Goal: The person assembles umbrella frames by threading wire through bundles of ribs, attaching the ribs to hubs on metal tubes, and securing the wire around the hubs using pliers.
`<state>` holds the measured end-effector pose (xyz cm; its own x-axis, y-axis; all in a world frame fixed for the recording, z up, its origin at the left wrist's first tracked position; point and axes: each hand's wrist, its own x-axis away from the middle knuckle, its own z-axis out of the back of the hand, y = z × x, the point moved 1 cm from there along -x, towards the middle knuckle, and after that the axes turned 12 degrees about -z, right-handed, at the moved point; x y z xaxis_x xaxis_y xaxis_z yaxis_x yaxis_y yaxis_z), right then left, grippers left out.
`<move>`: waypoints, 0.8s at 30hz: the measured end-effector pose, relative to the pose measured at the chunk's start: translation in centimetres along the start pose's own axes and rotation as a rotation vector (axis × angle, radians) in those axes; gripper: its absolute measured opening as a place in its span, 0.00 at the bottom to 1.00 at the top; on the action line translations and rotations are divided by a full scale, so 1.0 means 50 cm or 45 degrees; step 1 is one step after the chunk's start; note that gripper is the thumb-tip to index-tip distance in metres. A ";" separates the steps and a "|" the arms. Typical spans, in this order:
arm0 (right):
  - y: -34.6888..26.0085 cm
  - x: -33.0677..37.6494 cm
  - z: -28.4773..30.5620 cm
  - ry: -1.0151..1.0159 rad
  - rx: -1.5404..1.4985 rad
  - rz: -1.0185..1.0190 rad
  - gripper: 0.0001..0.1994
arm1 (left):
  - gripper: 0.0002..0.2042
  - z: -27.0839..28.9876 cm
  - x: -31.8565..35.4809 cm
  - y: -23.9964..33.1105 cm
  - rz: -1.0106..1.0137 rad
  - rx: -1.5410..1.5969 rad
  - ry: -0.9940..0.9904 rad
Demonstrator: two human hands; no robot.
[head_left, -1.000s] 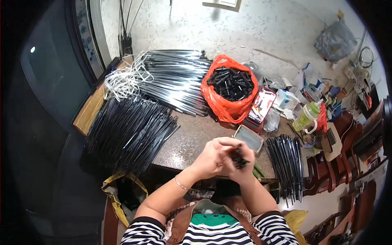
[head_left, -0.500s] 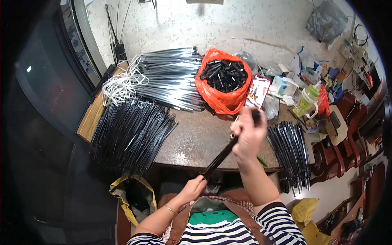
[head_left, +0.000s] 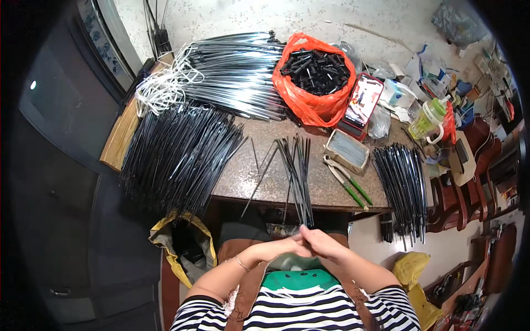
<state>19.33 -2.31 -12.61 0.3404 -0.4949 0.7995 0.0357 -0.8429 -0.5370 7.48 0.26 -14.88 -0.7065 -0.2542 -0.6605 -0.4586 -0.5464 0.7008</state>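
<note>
My left hand (head_left: pixel 282 248) and my right hand (head_left: pixel 326 244) meet in front of the table edge, closed against each other. Between them sit the near ends of a loose bundle of thin black rods (head_left: pixel 298 182), whose far ends fan out on the table. The fingers partly hide one another, so the grip on the rod ends shows only in part. A few single black rods (head_left: pixel 259 183) lie left of the bundle. To its right are green-handled pliers (head_left: pixel 350 185) and a small open box (head_left: pixel 346 150) of thin grey pieces.
Large piles of black rods (head_left: pixel 176 160) and shiny rods (head_left: pixel 237 74) with white ties (head_left: pixel 168 83) cover the left. A red bag (head_left: pixel 312 105) of short black tubes, a phone (head_left: pixel 364 99), a green bottle (head_left: pixel 428 118) and another rod pile (head_left: pixel 402 187) stand right. A yellow sack (head_left: pixel 207 243) stands below.
My right hand has come down from above the table to join the left. The rods, held slantwise between both hands before, now fan out on the table. The view has shifted, uncovering the pliers and box.
</note>
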 end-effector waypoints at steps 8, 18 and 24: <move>-0.010 0.071 0.035 -0.159 -0.265 0.487 0.14 | 0.09 0.081 -0.053 0.088 0.612 0.217 -0.301; 0.021 0.142 0.012 0.000 -0.129 0.738 0.13 | 0.12 0.151 -0.108 0.138 0.742 0.056 0.691; 0.048 0.145 -0.028 -0.515 0.002 0.478 0.13 | 0.16 0.147 -0.192 0.133 0.409 0.557 1.094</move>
<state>20.58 -8.22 -7.73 0.6639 -0.6405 0.3859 -0.1563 -0.6236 -0.7660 7.23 4.93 -1.89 -0.2834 -0.9194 -0.2727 -0.5942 -0.0549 0.8025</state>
